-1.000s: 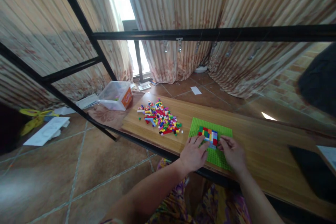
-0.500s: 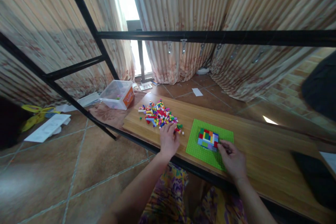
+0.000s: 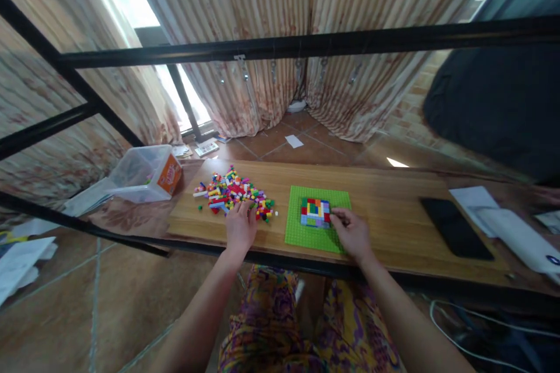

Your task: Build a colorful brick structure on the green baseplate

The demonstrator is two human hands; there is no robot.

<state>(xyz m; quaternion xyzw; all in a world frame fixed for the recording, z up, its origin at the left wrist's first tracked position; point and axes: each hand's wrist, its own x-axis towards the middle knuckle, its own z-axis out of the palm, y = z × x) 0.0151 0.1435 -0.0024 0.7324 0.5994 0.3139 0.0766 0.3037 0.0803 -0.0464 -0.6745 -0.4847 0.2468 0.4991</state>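
Observation:
My left hand (image 3: 241, 226) reaches down into the near edge of a loose pile of small coloured toy bricks (image 3: 234, 187). Its fingers are bent and close together; whatever they pinch is hidden. A low rectangular block of toy bricks (image 3: 315, 213), in many colours, sits on a green studded baseplate (image 3: 301, 239). At the block's right side is my right hand (image 3: 351, 232), thumb and bent forefinger closed against its edge beside a red brick. The other fingers of that hand are curled under.
The wooden tabletop (image 3: 387, 210) carries a dark flat phone-like slab (image 3: 457, 227) and white papers (image 3: 475, 207) on the right. Left of it stands a clear plastic box (image 3: 142, 175) with an orange label. A black metal bar (image 3: 280, 46) crosses in front of the curtains.
The view has swung to the right, so everything appears further left. My left hand remains at the pile's near edge, and my right hand stays at the block's right side.

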